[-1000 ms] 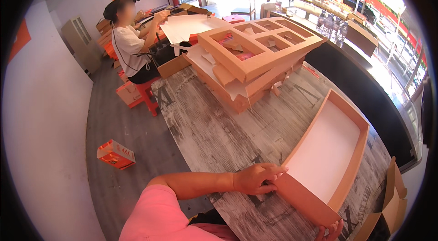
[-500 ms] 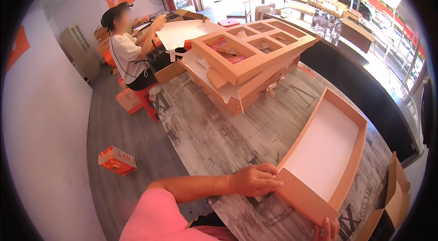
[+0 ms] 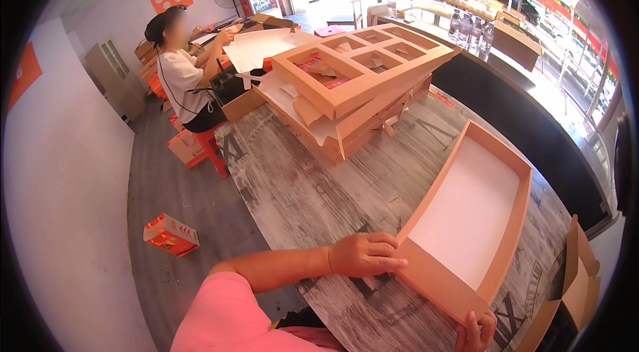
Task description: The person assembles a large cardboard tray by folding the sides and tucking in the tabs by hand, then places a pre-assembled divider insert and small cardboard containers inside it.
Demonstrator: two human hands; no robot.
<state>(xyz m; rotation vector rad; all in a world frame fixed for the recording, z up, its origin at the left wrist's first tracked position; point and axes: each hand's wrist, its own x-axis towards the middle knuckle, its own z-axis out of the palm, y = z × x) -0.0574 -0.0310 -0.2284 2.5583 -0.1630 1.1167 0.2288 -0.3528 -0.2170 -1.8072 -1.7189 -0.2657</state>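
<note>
A shallow brown cardboard box tray [image 3: 470, 209] with a white inside lies on the table at the right, open side up. At its near left corner, my left hand [image 3: 365, 255] grips the wall, with the thumb and fingers around the edge. My right hand [image 3: 476, 332] is only partly in view at the lower edge. Its fingers hold the near right corner of the same tray. Farther back stands a stack of cardboard boxes [image 3: 373, 125], topped by a cardboard frame with several cut-out windows [image 3: 319, 100].
The wood-patterned table [image 3: 299, 185] carries the stack and the tray. Folded cardboard [image 3: 580, 279] lies at the lower right. Bottles [image 3: 471, 31] stand on the far counter. A person [image 3: 183, 75] sits at the far left, handling white sheet material [image 3: 266, 45]. An orange bag [image 3: 171, 235] is on the floor.
The whole scene has shifted slightly left in view. Both my hands keep their hold on the tray's near corners. The seated person's raised hand has moved slightly.
</note>
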